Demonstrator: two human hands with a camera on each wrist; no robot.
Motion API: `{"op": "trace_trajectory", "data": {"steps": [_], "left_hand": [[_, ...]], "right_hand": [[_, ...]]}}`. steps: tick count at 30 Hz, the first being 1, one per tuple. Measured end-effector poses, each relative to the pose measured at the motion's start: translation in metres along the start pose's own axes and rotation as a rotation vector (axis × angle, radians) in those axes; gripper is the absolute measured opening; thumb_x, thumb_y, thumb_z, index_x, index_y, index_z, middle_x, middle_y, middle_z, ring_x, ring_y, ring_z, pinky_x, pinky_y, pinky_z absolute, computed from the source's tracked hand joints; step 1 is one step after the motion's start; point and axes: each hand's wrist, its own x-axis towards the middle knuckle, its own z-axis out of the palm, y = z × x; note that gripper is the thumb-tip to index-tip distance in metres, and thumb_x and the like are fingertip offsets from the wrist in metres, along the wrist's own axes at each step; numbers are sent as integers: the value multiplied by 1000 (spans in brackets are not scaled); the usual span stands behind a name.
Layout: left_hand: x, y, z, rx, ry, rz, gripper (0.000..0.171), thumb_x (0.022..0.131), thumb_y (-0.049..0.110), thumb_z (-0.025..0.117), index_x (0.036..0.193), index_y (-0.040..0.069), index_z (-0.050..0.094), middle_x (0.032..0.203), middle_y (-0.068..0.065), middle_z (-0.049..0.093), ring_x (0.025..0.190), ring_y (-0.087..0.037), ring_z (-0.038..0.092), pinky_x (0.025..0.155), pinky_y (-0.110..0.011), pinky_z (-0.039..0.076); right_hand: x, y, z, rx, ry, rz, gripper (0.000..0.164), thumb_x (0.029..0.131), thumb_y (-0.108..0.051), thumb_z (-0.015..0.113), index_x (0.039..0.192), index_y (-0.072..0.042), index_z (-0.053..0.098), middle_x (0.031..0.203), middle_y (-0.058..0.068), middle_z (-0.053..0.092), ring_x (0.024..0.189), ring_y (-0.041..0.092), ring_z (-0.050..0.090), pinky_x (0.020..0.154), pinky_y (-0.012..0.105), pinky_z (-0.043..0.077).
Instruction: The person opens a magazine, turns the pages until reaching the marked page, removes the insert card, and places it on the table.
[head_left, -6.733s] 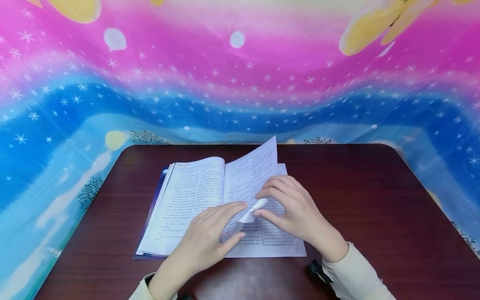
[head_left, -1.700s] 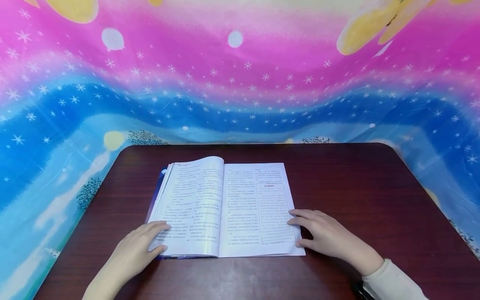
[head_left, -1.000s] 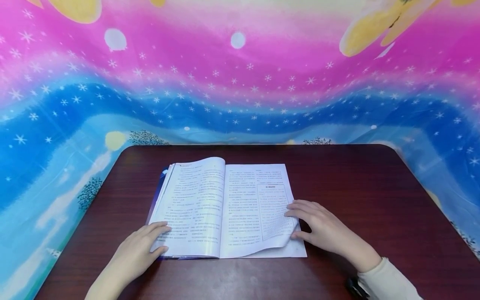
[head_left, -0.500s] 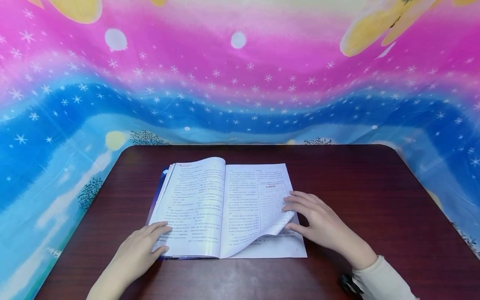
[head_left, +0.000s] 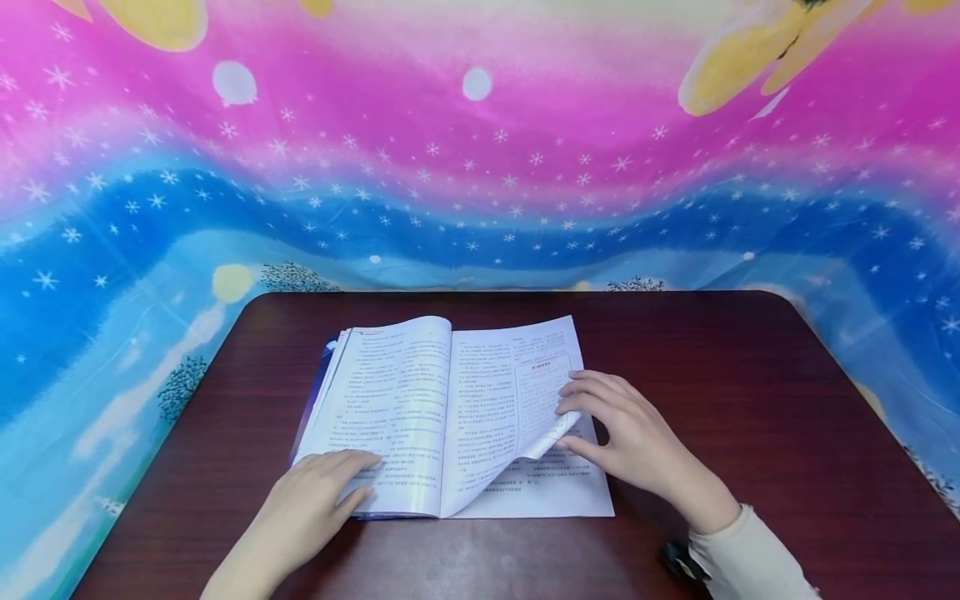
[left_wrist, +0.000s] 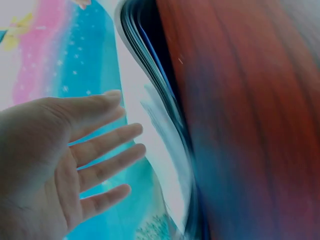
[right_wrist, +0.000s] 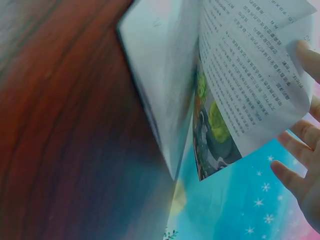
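Note:
An open magazine (head_left: 393, 392) of printed text lies on the table. Between the thumb and fingers of my right hand (head_left: 630, 437) is the curled lower corner of a right-hand page (head_left: 491, 408), lifted off the sheet beneath (head_left: 573, 496). From the right wrist view, the back of that page (right_wrist: 250, 80) shows text and a coloured picture at one corner. My left hand (head_left: 315, 500) is at the lower left of the magazine, fingers loosely extended over the left page. The left wrist view has this hand (left_wrist: 65, 150) spread beside the stacked page edges (left_wrist: 155, 75).
The dark reddish wooden table (head_left: 750, 375) extends on both sides of the magazine. Behind it hangs a pink and blue backdrop cloth (head_left: 480, 183) with snowflakes. A dark object (head_left: 682, 560) is at my right sleeve (head_left: 746, 554).
Since the earlier frames, my right hand has taken the page's lower corner and curled it up and leftward, uncovering more of the sheet below. Lately my left hand has slid right over the left page.

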Motion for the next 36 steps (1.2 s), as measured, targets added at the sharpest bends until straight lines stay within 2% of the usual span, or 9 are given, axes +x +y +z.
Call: {"op": "trace_trajectory", "data": {"steps": [3,6,9,12,18,23,29,36], "left_hand": [[7,11,-1,-2,48,51,32,87,24,78,117,20,71,116,6,69,107,-15,65,94,-40,50],[14,22,-1,-10,134,137,32,86,24,78,117,20,71,116,7,69,107,-14,65,92,-37,51],[20,34,-1,-39,225,232,34,87,24,77,120,20,69,118,7,69,108,-13,65,90,-36,52],[26,47,-1,-87,280,297,38,87,24,75,124,19,67,123,7,66,111,-12,63,91,-35,52],[38,74,-8,-143,312,334,45,89,29,73,132,18,62,134,7,60,119,-12,58,94,-35,51],[45,90,-10,-171,327,361,51,87,28,76,134,18,60,136,6,59,120,-11,58,94,-33,50],[55,99,-6,-213,359,390,53,84,23,80,133,17,60,132,5,61,116,-12,60,90,-33,52],[60,103,0,-224,411,403,51,85,16,79,133,17,60,127,6,64,112,-11,62,88,-32,53]], "right_hand": [[5,-2,0,15,25,-26,36,76,-34,86,103,-17,70,113,-4,65,121,22,53,107,38,35],[9,-4,-1,36,35,-37,35,78,-37,84,104,-18,70,111,-7,65,117,19,54,106,36,36],[12,-7,-2,52,43,-41,34,79,-38,83,104,-19,69,110,-8,65,116,17,54,106,35,37],[17,-11,-3,70,62,-52,33,79,-37,83,103,-19,69,107,-9,65,113,17,55,104,34,38],[26,-19,-4,108,96,-80,32,78,-32,86,101,-17,69,106,-7,64,109,17,55,101,32,38],[33,-27,-5,119,122,-108,32,81,-37,83,102,-17,69,105,-6,64,108,17,55,100,33,38],[38,-35,-5,117,145,-123,33,80,-37,84,102,-17,69,105,-5,64,109,18,55,100,34,38],[40,-42,-7,104,133,-106,33,79,-35,85,102,-17,70,106,-4,64,111,19,54,103,36,37]]}}
